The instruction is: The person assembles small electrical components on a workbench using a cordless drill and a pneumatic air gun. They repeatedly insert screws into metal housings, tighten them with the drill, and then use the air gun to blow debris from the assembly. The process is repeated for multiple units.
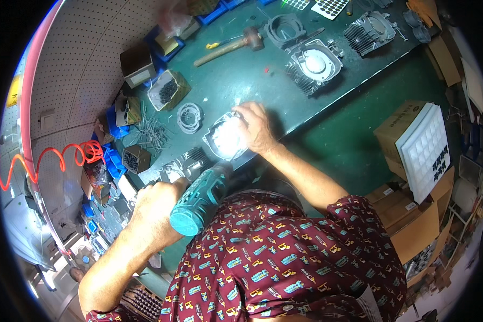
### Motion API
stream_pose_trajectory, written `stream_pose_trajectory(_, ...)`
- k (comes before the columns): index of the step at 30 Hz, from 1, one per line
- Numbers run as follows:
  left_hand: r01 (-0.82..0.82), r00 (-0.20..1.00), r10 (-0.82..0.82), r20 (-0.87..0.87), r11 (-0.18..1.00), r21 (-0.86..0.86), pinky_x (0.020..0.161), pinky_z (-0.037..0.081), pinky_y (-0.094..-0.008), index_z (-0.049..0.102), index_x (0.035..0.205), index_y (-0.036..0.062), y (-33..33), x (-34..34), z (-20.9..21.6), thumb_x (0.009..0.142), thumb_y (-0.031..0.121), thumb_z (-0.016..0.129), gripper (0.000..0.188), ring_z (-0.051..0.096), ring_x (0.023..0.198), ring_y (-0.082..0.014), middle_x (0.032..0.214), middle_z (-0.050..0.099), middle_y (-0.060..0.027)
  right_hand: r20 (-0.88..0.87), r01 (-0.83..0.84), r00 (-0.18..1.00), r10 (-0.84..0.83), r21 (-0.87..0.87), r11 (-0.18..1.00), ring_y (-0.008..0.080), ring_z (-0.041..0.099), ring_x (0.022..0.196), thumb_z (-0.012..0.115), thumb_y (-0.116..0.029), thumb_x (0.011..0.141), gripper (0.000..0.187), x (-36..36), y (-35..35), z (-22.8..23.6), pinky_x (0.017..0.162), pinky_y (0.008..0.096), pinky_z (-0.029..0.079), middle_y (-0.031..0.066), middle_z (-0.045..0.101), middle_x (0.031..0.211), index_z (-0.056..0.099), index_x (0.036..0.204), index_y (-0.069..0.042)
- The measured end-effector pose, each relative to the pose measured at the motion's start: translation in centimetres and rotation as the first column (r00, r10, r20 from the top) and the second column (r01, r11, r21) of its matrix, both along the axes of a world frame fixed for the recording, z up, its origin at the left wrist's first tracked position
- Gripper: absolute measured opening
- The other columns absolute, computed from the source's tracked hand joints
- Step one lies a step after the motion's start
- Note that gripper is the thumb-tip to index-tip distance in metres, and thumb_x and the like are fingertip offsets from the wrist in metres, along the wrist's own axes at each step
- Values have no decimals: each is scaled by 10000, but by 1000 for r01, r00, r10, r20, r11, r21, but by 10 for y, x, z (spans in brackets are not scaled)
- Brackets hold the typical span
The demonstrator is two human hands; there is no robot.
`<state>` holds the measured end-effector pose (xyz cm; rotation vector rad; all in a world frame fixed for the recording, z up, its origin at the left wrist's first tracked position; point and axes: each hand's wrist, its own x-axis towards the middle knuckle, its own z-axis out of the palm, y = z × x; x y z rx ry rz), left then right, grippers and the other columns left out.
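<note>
the left grip [158, 199] clenches a teal cordless power drill [200, 199] near the green counter [236, 80] edge; the right grip [256, 127] presses a shiny square metal cover plate [226, 139], with a wooden-handled mallet [232, 44] far beyond.

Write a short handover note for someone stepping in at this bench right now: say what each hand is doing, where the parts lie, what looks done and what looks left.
Left hand: gripping the teal power driver, its nose pointing toward the metal cover plate.
Right hand: pressing on the cover plate at the front edge of the green bench.
Nearby: loose gasket rings left of the plate, a pile of screws, a finned cylinder beside the driver, a mallet farther back.
Done: plate appears seated on its part.
Left: whether any screws are driven cannot be told; check each before moving on.
</note>
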<state>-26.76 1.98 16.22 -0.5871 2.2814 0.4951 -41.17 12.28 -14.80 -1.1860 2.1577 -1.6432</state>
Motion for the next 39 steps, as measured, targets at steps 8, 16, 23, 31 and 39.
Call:
stream_pose_trajectory(8,-15,1000,15,-18,1000,3,704,558,-470,664,959,-6,-2,9,-10,664,204,816,393,709,730,-382,747,690,-204,15,3,1000,-3,12,1000,315,552,1031,695,-218,865,315,2,0,3,926,437,437,131,607,1093,660,1134,-59)
stream_pose_trajectory(16,-70,998,70,2,997,35,717,559,-460,670,967,-1,-3,20,-19,682,173,778,351,707,761,-397,772,696,-202,11,12,1000,-13,19,1000,313,558,1032,700,-217,860,310,4,-2,2,929,436,439,129,613,1085,671,1123,-54)
stream_pose_trajectory(23,-81,995,83,-48,996,31,703,546,-460,672,920,-9,-2,24,-19,697,187,769,312,702,742,-400,718,675,-219,27,15,1000,-15,4,1000,322,560,1031,688,-212,864,293,5,-3,3,923,433,449,135,618,1083,685,1111,-55)
stream_pose_trajectory(31,-124,986,125,-108,992,15,683,541,-459,661,900,-7,2,29,-8,714,225,772,317,699,763,-406,758,677,-227,27,-12,1000,13,-36,999,338,577,1013,673,-185,864,289,6,-9,2,908,432,464,158,628,1047,690,1116,-44)
stream_pose_trajectory(39,-322,631,439,-640,898,299,718,539,-332,667,1068,0,-22,129,-9,843,56,762,251,671,769,-191,890,708,-126,-58,-60,996,63,41,997,365,575,1077,685,-176,849,365,8,-3,18,955,427,461,178,637,1128,657,1170,-4)
